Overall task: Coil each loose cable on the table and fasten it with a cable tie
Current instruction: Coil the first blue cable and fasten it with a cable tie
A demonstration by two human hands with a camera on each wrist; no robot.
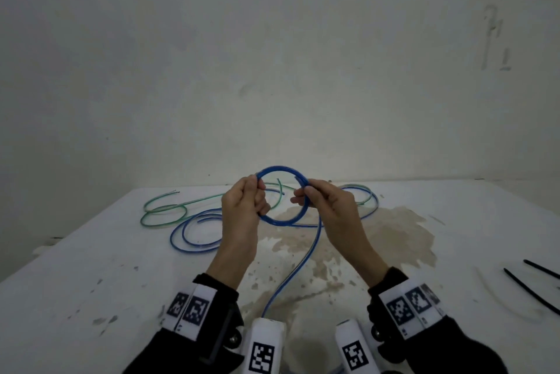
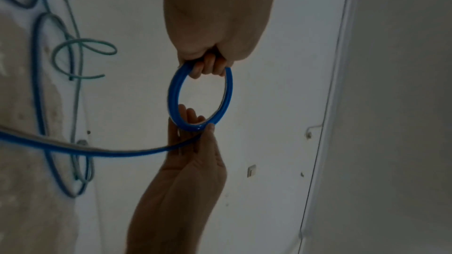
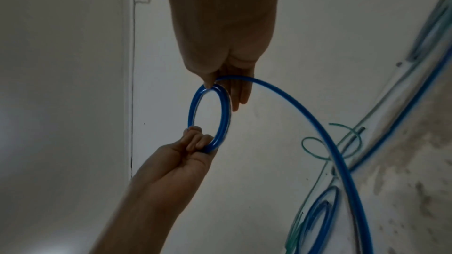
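Note:
A blue cable is wound into a small coil (image 1: 280, 170) of a few turns, held upright above the white table (image 1: 91, 267). My left hand (image 1: 245, 201) grips the coil's left side with curled fingers (image 2: 208, 66). My right hand (image 1: 318, 198) pinches the coil's right side between thumb and fingers (image 3: 236, 98). The cable's loose tail (image 1: 298, 267) hangs from the right hand down to the table's near edge. A green cable (image 1: 163, 210) and another blue cable (image 1: 194, 231) lie loose on the table behind. Black cable ties (image 1: 530, 289) lie at the far right.
A pale, translucent tie (image 1: 497, 295) lies next to the black ones. A brownish stain (image 1: 363, 240) covers the table's middle. A plain wall (image 1: 272, 55) rises right behind the table's far edge.

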